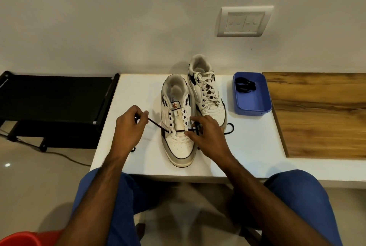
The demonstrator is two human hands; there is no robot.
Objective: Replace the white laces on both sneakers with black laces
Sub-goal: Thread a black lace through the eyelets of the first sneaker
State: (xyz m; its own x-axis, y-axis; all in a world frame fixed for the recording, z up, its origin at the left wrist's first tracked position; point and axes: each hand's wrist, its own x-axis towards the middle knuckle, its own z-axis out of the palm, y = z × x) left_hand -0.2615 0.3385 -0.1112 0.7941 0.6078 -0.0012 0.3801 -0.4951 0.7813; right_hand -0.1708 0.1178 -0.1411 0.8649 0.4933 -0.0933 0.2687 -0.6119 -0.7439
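Two white sneakers stand on the white table [247, 152], toes toward me. The near sneaker [178, 124] has no white lace; a black lace [156, 124] crosses its lowest eyelets. My left hand [129, 126] grips the lace's left end, pulled out to the left of the shoe. My right hand [206, 136] pinches the lace's right part beside the lowest right eyelet; its loose end [230, 127] loops on the table behind that hand. The far sneaker [207, 89] keeps its white laces tied.
A blue tray [252, 105] to the right of the shoes holds another coiled black lace [245, 85]. A wooden board [320, 114] covers the surface at far right. A black stand [53, 105] sits left of the table. A red object [19, 238] shows at bottom left.
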